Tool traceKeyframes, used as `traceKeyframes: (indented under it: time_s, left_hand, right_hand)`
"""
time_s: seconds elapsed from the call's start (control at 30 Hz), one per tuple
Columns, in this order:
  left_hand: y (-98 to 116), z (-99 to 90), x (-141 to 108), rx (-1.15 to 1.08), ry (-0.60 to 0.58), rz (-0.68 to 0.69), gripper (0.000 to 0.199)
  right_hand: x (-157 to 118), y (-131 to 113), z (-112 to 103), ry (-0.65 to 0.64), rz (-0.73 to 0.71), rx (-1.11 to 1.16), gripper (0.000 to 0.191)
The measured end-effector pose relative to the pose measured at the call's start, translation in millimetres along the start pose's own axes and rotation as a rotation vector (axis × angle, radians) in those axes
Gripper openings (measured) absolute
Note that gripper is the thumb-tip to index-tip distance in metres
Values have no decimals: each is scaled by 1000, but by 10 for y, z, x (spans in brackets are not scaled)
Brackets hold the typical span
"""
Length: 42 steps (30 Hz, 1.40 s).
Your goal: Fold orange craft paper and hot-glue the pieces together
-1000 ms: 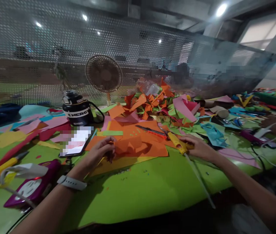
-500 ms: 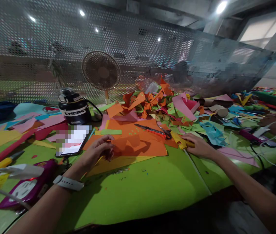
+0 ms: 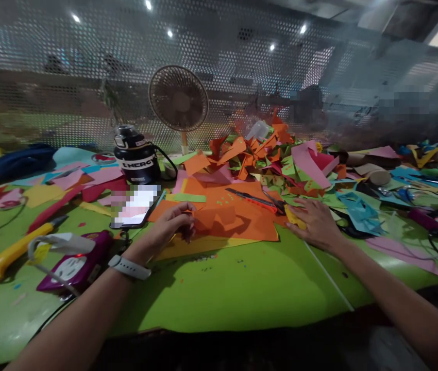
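My left hand (image 3: 176, 222) is closed, its fingertips pinching a small folded piece of orange paper (image 3: 216, 219). That piece is held over a larger orange sheet (image 3: 238, 193), which has a yellow sheet (image 3: 203, 247) under its near edge. My right hand (image 3: 315, 222) lies palm down with fingers stretched over a yellow glue gun (image 3: 295, 217), hiding most of it. A thin white strand or stick (image 3: 329, 275) runs from beneath this hand to the table's front edge. Just left of the right hand, dark scissors (image 3: 276, 205) and an orange-and-black cutter (image 3: 250, 200) rest on the orange sheet.
A phone (image 3: 137, 206), a dark bottle (image 3: 137, 164) and a purple power strip (image 3: 78, 260) stand on the left. A yellow tool (image 3: 18, 250) lies beyond the strip. Orange paper scraps (image 3: 248, 154) are heaped behind, near a fan (image 3: 179, 98) and a perforated screen (image 3: 226, 67).
The view has shifted, moving things rightward and slightly up. My right hand's fingers have loosened from around the yellow glue gun and now stretch over it. My left hand still holds the orange paper.
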<state>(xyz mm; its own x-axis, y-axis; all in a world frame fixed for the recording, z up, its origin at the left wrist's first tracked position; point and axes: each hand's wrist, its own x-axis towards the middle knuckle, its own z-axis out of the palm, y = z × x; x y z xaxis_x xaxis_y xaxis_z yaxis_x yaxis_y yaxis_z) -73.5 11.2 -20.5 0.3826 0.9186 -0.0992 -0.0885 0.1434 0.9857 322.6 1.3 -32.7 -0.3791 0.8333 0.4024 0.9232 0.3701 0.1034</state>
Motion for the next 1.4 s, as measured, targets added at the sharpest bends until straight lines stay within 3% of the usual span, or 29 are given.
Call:
traceKeyframes:
  time_s: [0.1, 0.2, 0.27, 0.33, 0.4, 0.5, 0.63, 0.9, 1.0, 1.17, 1.27, 1.4]
  left_hand:
    - [-15, -9, -5, 4, -7, 17, 23]
    - [-18, -7, -15, 10, -12, 24, 20]
    - [-8, 1, -16, 12, -11, 26, 19]
    - [6, 9, -13, 15, -8, 30, 18]
    - [17, 16, -10, 21, -2, 31, 18]
    - [25, 29, -12, 23, 5, 22, 17]
    - [21, 49, -23, 25, -14, 11, 15]
    - [23, 59, -15, 16, -47, -4, 16]
    - [13, 87, -12, -16, -31, -17, 17]
    - [11, 218, -40, -84, -20, -78, 18]
    - [7, 268, -61, -96, -58, -109, 17]
    - [-9, 244, -42, -71, 22, -103, 12]
  right_hand:
    - [13, 100, 56, 65, 77, 150, 55]
    - [37, 151, 51, 91, 153, 250, 85]
    - [48, 79, -9, 46, 132, 240, 84]
    - [49, -119, -101, -30, 38, 231, 65]
    - [45, -423, -196, -155, -84, 270, 59]
    - [59, -903, -295, -352, -261, 345, 67]
    - [141, -1234, -320, -428, -332, 381, 72]
    - [223, -1261, -321, -574, -305, 504, 75]
    - [248, -1213, -409, -587, -184, 732, 65]
    - [374, -1211, -471, -494, -35, 1103, 59]
    - [454, -1272, -452, -448, -47, 1023, 60]
    - [420, -1304, -437, -377, -148, 760, 61]
